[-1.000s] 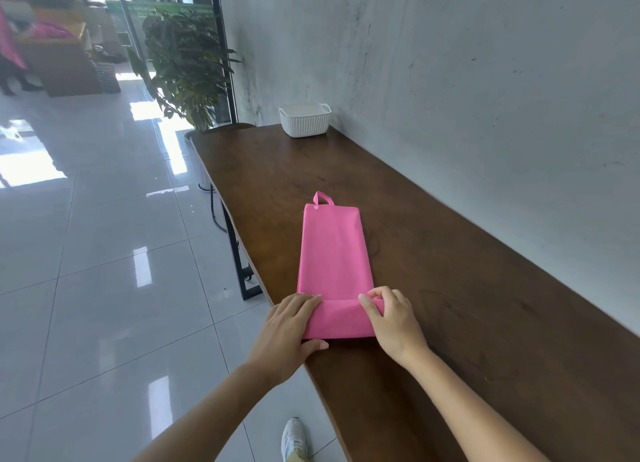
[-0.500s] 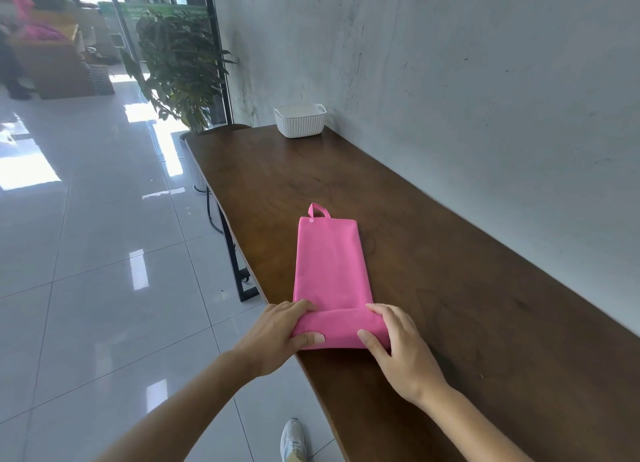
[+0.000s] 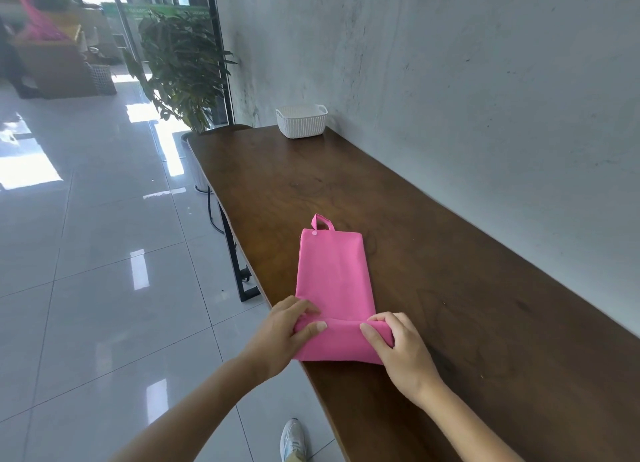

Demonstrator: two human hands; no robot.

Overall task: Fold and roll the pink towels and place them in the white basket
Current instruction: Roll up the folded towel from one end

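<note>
A pink towel (image 3: 332, 274), folded into a long narrow strip with a small hanging loop at its far end, lies lengthwise on the dark wooden table (image 3: 433, 253). Its near end is turned over into a low roll. My left hand (image 3: 287, 333) grips the roll's left end, thumb on top and fingers curled over the far side. My right hand (image 3: 398, 344) grips the right end the same way. The white basket (image 3: 302, 121) stands at the table's far end against the wall; I see nothing inside it.
A grey wall (image 3: 485, 98) runs along the table's right side. The table's left edge drops to a glossy tiled floor (image 3: 86, 253). A potted plant (image 3: 183, 70) stands beyond the far corner. My shoe (image 3: 292, 441) shows below.
The near end of the towel has been rolled one more turn away from me. Both hands shifted from pressing the fold to gripping the roll's ends.
</note>
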